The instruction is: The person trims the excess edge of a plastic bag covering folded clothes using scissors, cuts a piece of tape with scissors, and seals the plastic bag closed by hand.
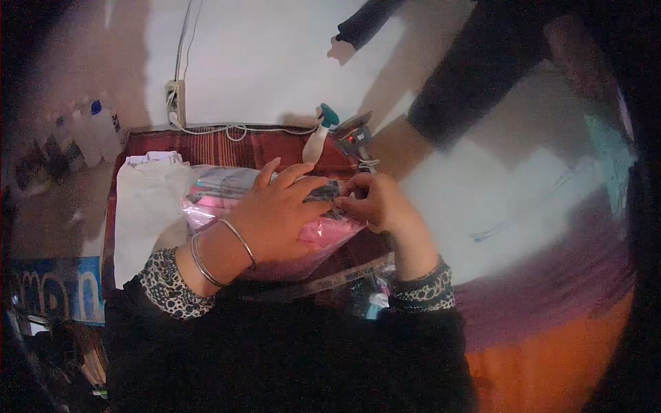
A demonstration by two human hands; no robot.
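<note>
There, your left hand [279, 210] lies fingers-spread over the clear packet [208, 205], apparently steadying it, while your right hand [377, 203] pinches its two-o'clock edge between bent fingertips.

An ironing corner — whether in a home or a small workshop is hard to tell. An iron [354, 141] and a spray bottle [316, 144] sit on a red striped cloth [224, 144], with folded white fabric [143, 213] and a clear packet [322, 234] nearer — and a socket block [175, 103] behind.
</note>
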